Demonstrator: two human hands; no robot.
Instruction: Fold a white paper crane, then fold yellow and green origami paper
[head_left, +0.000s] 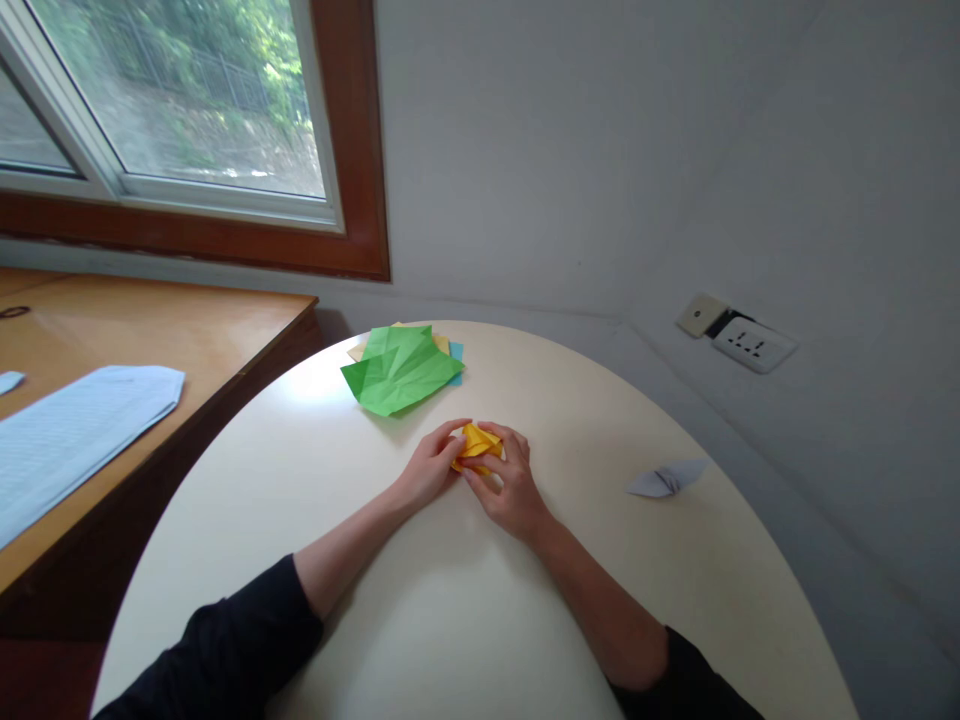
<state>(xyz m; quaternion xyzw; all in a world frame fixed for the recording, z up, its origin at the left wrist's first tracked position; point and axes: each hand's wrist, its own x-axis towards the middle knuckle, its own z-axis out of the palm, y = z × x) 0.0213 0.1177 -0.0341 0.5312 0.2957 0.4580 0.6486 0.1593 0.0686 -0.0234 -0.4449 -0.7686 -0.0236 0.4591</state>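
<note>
A small piece of folded yellow paper point(480, 440) is between my two hands, over the middle of the round white table point(315, 520). My left hand point(433, 462) grips its left side, with the thumb along the near face. From the right, my right hand point(514, 485) pinches the same paper, fingers bent around its far and near edges. Parts of the paper are hidden behind the fingers. Beyond my hands lies a creased green sheet point(401, 370), with yellowish and blue paper partly showing under it.
On the table's right side lies a folded white paper piece point(667, 479). A wooden desk point(247, 310) at the left carries a stack of white papers point(90, 430). A wall socket point(752, 344) is at the right, and a window point(187, 100) is at the upper left.
</note>
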